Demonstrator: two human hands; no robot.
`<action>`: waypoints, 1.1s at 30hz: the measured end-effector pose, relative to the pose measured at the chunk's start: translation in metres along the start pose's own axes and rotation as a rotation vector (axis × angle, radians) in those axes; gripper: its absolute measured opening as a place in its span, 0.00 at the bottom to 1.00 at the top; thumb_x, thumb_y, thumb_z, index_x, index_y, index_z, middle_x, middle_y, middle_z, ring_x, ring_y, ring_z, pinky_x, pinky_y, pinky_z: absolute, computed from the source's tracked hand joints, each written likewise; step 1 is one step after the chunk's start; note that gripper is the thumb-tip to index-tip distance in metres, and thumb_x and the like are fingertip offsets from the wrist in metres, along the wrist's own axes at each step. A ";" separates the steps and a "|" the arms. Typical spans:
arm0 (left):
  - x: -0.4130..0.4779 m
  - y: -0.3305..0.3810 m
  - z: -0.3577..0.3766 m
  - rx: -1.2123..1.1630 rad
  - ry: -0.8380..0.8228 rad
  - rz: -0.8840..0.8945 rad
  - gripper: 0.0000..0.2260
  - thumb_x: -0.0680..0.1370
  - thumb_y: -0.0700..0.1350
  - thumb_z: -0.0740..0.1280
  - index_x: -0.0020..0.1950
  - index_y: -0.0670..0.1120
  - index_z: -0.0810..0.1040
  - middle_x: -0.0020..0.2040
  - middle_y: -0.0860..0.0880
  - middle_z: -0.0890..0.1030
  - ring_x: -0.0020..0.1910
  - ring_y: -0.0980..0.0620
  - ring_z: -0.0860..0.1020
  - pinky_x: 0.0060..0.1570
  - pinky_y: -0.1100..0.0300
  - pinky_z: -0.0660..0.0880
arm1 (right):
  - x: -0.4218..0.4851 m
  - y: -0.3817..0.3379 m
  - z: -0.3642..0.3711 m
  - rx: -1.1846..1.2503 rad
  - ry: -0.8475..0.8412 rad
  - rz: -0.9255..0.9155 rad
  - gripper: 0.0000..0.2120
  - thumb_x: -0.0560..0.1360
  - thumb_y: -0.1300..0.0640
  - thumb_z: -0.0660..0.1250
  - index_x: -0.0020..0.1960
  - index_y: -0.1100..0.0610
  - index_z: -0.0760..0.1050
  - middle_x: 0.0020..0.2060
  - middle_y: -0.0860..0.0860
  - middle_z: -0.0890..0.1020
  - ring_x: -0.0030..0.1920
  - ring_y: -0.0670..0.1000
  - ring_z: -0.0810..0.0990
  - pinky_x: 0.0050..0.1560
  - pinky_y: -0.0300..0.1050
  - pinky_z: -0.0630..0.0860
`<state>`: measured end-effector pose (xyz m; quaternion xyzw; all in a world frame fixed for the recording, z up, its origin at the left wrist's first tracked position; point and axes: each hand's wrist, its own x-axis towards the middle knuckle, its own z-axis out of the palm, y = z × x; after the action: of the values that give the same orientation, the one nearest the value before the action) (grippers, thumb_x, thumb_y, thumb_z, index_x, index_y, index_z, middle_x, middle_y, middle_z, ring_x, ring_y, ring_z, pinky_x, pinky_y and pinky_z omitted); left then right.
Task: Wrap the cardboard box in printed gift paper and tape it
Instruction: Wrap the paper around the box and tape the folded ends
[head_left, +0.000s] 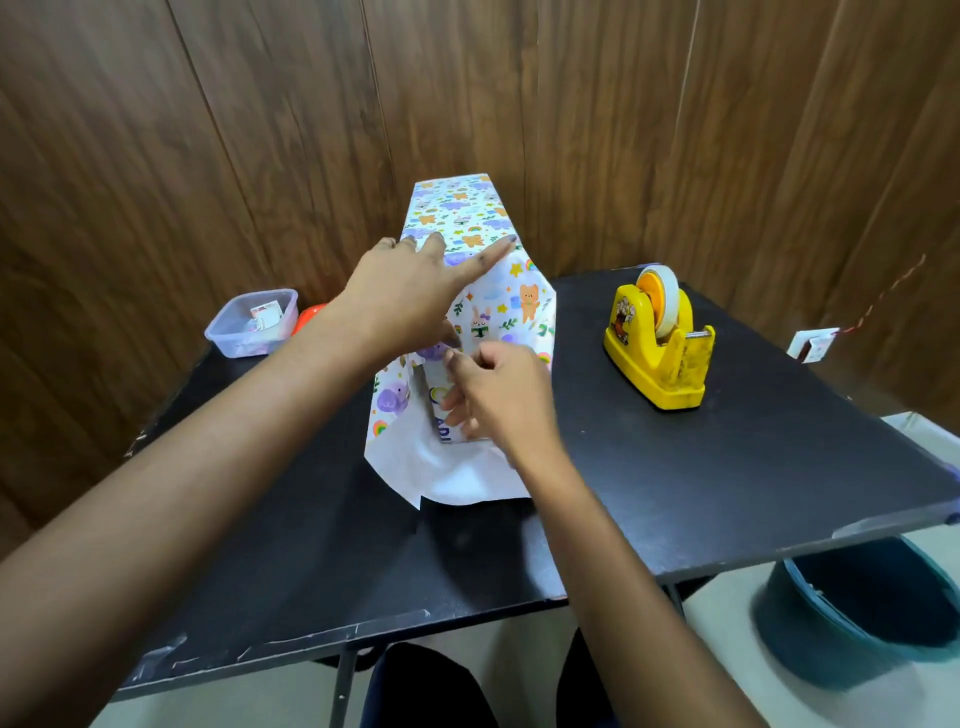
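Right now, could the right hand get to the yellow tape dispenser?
Probably yes. The tape dispenser stands on the table with nothing between it and the right hand, though that hand must first release the gift paper.

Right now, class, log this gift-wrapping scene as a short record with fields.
box: cardboard box, near end uncovered
paper: printed gift paper draped over it, far flap raised
left: left hand flat on top, pressing paper
right: right hand at near end, fingers curled, hold unclear
tape: yellow tape dispenser right of box, untouched
surface: black table
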<state>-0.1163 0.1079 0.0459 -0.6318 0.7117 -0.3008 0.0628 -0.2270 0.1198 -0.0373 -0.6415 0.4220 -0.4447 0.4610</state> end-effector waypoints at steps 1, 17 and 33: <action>0.001 0.003 0.001 -0.010 0.001 -0.023 0.41 0.75 0.59 0.64 0.75 0.60 0.37 0.65 0.38 0.68 0.60 0.38 0.72 0.57 0.51 0.68 | -0.004 -0.012 -0.008 0.022 -0.039 -0.015 0.16 0.77 0.56 0.63 0.30 0.58 0.69 0.27 0.56 0.80 0.26 0.56 0.79 0.26 0.42 0.73; 0.011 0.037 0.016 -0.172 0.227 -0.202 0.38 0.65 0.69 0.68 0.60 0.40 0.67 0.58 0.42 0.72 0.56 0.40 0.72 0.57 0.48 0.66 | 0.026 -0.010 -0.109 0.020 0.149 0.019 0.11 0.76 0.51 0.66 0.40 0.58 0.74 0.31 0.50 0.78 0.30 0.46 0.72 0.30 0.37 0.70; 0.015 0.037 0.012 -0.049 0.152 -0.178 0.40 0.67 0.69 0.66 0.68 0.45 0.60 0.66 0.42 0.66 0.59 0.39 0.69 0.54 0.47 0.66 | 0.059 0.067 -0.112 -0.092 0.373 0.161 0.11 0.79 0.56 0.59 0.46 0.60 0.77 0.44 0.56 0.81 0.48 0.56 0.79 0.41 0.45 0.70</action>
<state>-0.1454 0.0904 0.0215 -0.6690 0.6628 -0.3347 -0.0337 -0.3286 0.0249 -0.0712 -0.5326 0.5698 -0.4977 0.3793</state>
